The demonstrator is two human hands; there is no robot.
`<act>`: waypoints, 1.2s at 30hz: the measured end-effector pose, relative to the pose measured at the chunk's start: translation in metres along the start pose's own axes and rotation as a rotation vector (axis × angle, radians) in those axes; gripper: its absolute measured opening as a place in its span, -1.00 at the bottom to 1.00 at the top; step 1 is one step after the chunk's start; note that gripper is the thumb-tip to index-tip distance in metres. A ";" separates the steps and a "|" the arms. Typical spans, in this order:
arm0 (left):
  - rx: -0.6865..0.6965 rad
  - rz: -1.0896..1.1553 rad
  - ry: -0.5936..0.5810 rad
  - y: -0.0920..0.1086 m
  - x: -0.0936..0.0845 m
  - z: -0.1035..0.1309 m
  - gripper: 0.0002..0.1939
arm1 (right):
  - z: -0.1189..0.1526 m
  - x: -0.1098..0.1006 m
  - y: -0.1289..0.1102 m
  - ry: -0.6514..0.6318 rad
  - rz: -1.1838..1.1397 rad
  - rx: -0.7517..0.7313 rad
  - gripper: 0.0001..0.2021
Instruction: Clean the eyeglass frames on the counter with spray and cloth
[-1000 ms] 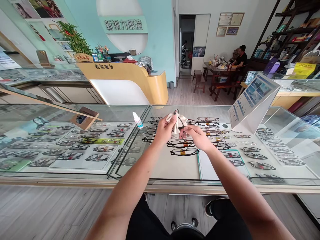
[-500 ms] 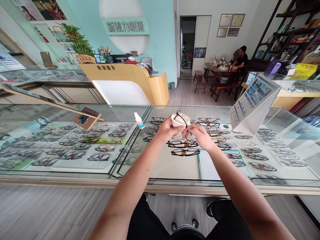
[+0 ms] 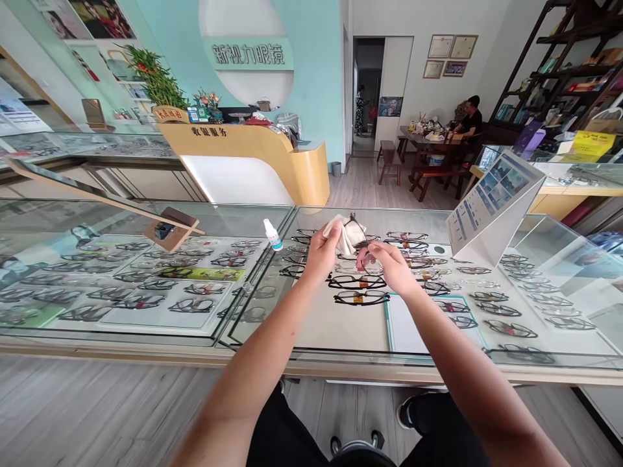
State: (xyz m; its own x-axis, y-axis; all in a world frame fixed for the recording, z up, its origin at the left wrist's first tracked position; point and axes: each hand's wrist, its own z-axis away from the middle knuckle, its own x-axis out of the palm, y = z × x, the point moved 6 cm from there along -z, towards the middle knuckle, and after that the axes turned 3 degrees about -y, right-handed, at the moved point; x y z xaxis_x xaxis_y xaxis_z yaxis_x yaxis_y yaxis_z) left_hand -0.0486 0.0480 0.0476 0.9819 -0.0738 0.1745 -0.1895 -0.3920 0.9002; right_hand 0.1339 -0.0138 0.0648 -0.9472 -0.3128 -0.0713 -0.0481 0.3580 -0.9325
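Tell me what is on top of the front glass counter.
A white bottle, a white sign stand and a wooden stand sit on the glass counter. The left hand, right hand and cloth hide parts of its top; anything directly behind them cannot be seen.

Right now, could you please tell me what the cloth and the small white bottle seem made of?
The cloth looks like soft, matt fabric, as it bunches into loose folds, though the fibre is unclear. The small white bottle is probably smooth plastic, given its opaque body and tapered top.
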 end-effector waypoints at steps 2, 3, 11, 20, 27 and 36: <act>-0.002 0.052 0.070 -0.003 -0.006 -0.004 -0.33 | 0.000 -0.011 -0.002 0.096 -0.016 -0.022 -0.54; -0.013 0.087 0.088 -0.004 -0.008 -0.005 -0.32 | 0.000 -0.017 -0.002 0.143 -0.024 -0.036 -0.54; -0.206 0.254 -0.095 -0.014 0.006 -0.003 -0.24 | -0.002 -0.036 0.004 0.269 -0.099 -0.127 -0.54; -0.356 0.199 -0.373 -0.017 0.031 0.020 -0.23 | -0.005 -0.029 0.006 0.222 -0.125 -0.156 -0.55; -0.313 0.063 -0.452 -0.007 0.040 0.024 -0.12 | -0.005 -0.023 0.003 0.204 -0.111 -0.146 -0.50; -0.323 0.050 -0.496 -0.009 0.041 0.026 -0.08 | -0.003 -0.023 0.002 0.206 -0.094 -0.135 -0.50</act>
State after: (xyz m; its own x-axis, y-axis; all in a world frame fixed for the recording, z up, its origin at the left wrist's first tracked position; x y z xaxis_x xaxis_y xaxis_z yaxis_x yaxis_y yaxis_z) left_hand -0.0063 0.0243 0.0364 0.8407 -0.5352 0.0828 -0.1503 -0.0837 0.9851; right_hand 0.1547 -0.0026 0.0654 -0.9804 -0.1696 0.0999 -0.1678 0.4542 -0.8749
